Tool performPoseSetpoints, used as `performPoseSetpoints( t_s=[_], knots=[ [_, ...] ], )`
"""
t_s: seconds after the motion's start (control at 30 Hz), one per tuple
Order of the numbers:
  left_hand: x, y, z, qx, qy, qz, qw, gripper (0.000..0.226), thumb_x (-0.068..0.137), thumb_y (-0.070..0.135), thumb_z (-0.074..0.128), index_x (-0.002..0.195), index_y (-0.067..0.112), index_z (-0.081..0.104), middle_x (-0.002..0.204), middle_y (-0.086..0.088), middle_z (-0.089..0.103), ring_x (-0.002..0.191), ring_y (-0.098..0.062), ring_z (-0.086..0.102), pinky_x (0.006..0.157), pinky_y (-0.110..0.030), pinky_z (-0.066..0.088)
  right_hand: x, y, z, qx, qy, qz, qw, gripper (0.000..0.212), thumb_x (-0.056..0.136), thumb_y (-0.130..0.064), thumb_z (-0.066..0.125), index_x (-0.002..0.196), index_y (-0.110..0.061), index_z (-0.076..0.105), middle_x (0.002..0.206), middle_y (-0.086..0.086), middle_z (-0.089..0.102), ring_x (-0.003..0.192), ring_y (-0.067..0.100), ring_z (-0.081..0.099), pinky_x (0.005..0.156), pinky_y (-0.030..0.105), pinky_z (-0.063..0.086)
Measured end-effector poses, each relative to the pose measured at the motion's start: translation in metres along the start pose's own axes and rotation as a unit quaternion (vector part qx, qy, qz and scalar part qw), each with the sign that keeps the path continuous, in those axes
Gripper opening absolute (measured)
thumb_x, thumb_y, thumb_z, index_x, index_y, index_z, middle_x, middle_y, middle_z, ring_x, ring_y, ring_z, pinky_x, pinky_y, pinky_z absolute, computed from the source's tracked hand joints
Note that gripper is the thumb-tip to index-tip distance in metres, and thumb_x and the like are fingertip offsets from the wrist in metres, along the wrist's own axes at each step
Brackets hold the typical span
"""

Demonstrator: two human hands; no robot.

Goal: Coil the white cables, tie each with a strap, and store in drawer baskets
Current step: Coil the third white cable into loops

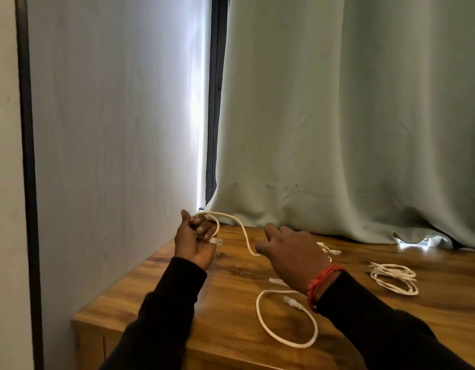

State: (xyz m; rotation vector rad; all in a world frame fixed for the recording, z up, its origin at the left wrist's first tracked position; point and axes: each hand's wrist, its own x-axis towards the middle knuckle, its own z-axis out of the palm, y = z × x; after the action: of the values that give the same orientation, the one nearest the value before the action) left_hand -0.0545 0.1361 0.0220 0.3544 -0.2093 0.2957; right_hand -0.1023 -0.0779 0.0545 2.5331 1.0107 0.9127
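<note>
A white cable [232, 222] is held in the left hand [195, 240], which is raised at about nine o'clock from the middle of the wooden tabletop [231, 265]. The fingers of that hand are curled round a small loop of the cable, and a clear plug [215, 241] is seen hanging just below them. From the loop the cable is carried in an arc toward three o'clock, down to the right hand [292, 259]. The right hand is held above the tabletop, back upward, with the fingers spread and only loosely bent; the cable passes under the thumb side, but whether it is pinched there cannot be told.

Toward six o'clock from the right hand, a larger open loop of cable [287, 319] is laid flat on the wood, with a plug lying inside it; whether it belongs to the held cable is hidden by the wrist. At three o'clock, well apart, a coiled white cable [393, 279] is lying on the tabletop. A red thread band [320, 283] is worn on the right wrist. A pale green curtain [351, 116] is hung behind, at twelve o'clock.
</note>
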Motion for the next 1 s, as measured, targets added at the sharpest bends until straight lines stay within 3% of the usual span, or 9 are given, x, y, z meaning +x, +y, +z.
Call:
performPoseSetpoints(
  t_s=[0.13,0.27,0.4,0.5,0.6,0.7,0.83,0.93,1.0],
  knots=[
    [0.004,-0.02,0.004,0.077,0.035,0.049,0.995,0.042,0.107,0.042,0.041,0.079,0.012,0.05,0.055,-0.001,0.061,0.042,-0.009,0.054,0.039,-0.018,0.042,-0.004,-0.006,0.003,0.02,0.054,-0.094,0.994,0.032,0.1,-0.026,0.039,0.116,-0.032,0.066,0.114,0.005,0.054,0.098,0.023,0.057,0.068,0.036,0.051],
    [-0.004,-0.038,0.004,0.159,0.026,0.045,0.986,0.05,0.105,0.043,0.044,0.081,0.004,0.063,0.073,-0.015,0.074,0.064,-0.022,0.074,0.058,-0.029,0.061,0.0,-0.011,0.004,0.036,0.117,-0.127,0.984,0.036,0.093,-0.029,0.036,0.102,-0.037,0.07,0.102,-0.001,0.061,0.087,0.018,0.06,0.056,0.029,0.049],
    [-0.016,-0.04,0.013,0.162,-0.04,-0.004,0.986,0.056,0.104,0.035,0.048,0.055,0.018,0.067,0.056,-0.003,0.062,0.048,-0.013,0.06,0.048,-0.021,0.052,0.005,-0.017,0.001,0.037,0.172,-0.134,0.975,0.02,0.085,-0.025,0.065,0.1,-0.036,0.072,0.103,0.0,0.067,0.081,0.017,0.065,0.051,0.025,0.045],
    [-0.015,-0.036,0.006,0.154,-0.014,0.005,0.988,0.044,0.1,0.026,0.053,0.057,0.02,0.057,0.047,0.006,0.044,0.035,-0.005,0.039,0.034,-0.017,0.034,0.004,-0.018,0.011,0.043,0.156,-0.033,0.986,0.029,0.09,-0.021,0.044,0.105,-0.029,0.068,0.094,0.001,0.063,0.072,0.021,0.064,0.049,0.03,0.041],
    [-0.011,-0.025,-0.004,0.157,0.022,0.004,0.987,0.039,0.105,0.028,0.046,0.067,0.021,0.043,0.047,0.006,0.036,0.032,-0.005,0.029,0.028,-0.016,0.02,-0.002,-0.005,0.028,0.082,0.111,0.095,0.986,0.039,0.093,-0.014,0.04,0.124,-0.029,0.055,0.105,0.003,0.06,0.077,0.025,0.064,0.055,0.032,0.039],
    [-0.012,-0.02,-0.008,0.155,0.022,-0.006,0.988,0.04,0.104,0.027,0.045,0.064,0.022,0.04,0.044,0.006,0.033,0.031,-0.005,0.026,0.028,-0.016,0.017,-0.002,0.01,0.046,0.091,0.072,0.174,0.978,0.043,0.096,-0.019,0.04,0.136,-0.035,0.046,0.111,0.001,0.06,0.084,0.026,0.066,0.063,0.033,0.046],
    [-0.015,-0.029,-0.007,0.223,0.019,0.003,0.975,0.042,0.102,0.029,0.049,0.061,0.022,0.042,0.046,0.006,0.031,0.031,-0.006,0.023,0.031,-0.015,0.015,0.009,0.019,0.05,0.206,0.023,0.285,0.936,0.034,0.099,-0.033,0.042,0.127,-0.032,0.059,0.119,0.0,0.064,0.104,0.023,0.062,0.091,0.041,0.051],
    [-0.02,-0.036,-0.004,0.303,0.018,0.01,0.953,0.051,0.102,0.033,0.052,0.052,0.023,0.047,0.048,0.002,0.033,0.034,-0.009,0.025,0.035,-0.017,0.016,0.019,0.012,0.043,0.129,0.067,0.295,0.944,0.04,0.096,-0.038,0.043,0.134,-0.028,0.052,0.13,-0.003,0.059,0.125,0.022,0.05,0.112,0.052,0.028],
    [-0.023,-0.038,-0.003,0.329,0.009,0.004,0.944,0.049,0.102,0.035,0.054,0.055,0.022,0.047,0.049,0.001,0.032,0.036,-0.01,0.025,0.037,-0.019,0.017,0.022,0.001,0.039,0.147,0.173,0.252,0.941,0.037,0.099,-0.033,0.044,0.133,-0.023,0.053,0.119,-0.002,0.064,0.118,0.021,0.055,0.113,0.053,0.027]
  ],
)
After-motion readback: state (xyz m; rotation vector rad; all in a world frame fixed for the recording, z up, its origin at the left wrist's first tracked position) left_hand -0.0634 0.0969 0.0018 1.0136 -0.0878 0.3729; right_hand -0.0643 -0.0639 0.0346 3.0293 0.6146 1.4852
